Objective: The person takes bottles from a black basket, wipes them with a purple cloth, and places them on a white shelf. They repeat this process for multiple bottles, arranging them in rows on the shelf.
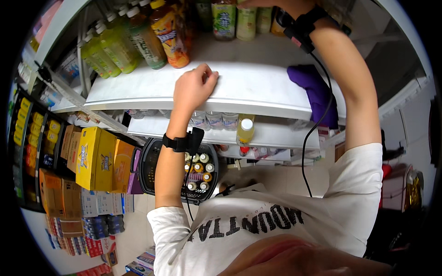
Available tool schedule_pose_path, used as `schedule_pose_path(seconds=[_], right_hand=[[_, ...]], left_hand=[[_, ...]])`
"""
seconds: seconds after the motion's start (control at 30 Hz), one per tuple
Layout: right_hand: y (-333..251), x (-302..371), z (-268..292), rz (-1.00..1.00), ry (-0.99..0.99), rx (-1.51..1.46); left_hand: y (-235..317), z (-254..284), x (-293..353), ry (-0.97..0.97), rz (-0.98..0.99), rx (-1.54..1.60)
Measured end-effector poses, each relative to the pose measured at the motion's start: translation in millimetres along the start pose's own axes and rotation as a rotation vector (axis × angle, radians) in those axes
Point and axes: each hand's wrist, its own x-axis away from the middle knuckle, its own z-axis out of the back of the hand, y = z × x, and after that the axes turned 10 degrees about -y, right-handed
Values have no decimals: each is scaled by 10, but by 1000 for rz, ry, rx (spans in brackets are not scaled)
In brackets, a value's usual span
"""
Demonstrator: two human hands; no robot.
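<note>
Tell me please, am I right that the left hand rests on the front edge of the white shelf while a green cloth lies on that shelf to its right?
Not quite: the cloth is purple, not green, as the head view shows. The rest holds: the left hand rests on the front edge of the white shelf, with the cloth lying to its right.

Purple cloth (315, 89) on white shelf (248, 87)

Left forearm rising from lower centre of the frame, black wrist strap sitting below the left hand (193, 87), which is resting palm-down at upper centre with fingers curling loosely. Right arm stretching up along the right side, elbow bending slightly, strapped wrist at top centre-right. Right hand (258, 3) reaching past the top edge, mostly cropped, grip unclear.
</note>
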Motion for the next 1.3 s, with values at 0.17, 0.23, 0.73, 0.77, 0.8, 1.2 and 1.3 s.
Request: schedule_pose_path(seconds=[0.17, 0.23, 0.73, 0.77, 0.8, 1.2, 1.3], right_hand=[[-136, 606, 574, 5, -557, -169], [-288, 986, 591, -38, -787, -273], [-906, 2868, -513, -133, 332, -606], [-1089, 2809, -494, -42, 363, -650], [-1299, 2783, -470, 43, 377, -710], [-3108, 2834, -1742, 436, -283, -1137], [-3387, 2865, -2048, 477, -348, -1188]], left_hand=[[-122, -14, 7, 1, -11, 20], [-183, 7, 70, 2, 29, 26], [-248, -118, 13, 95, -168, -40], [-282, -131, -4, 112, -204, -44], [-295, -154, 14, 108, -236, 0], [-1826, -74, 1966, 3, 226, 271], [-2232, -407, 2408, -316, 290, 243]])
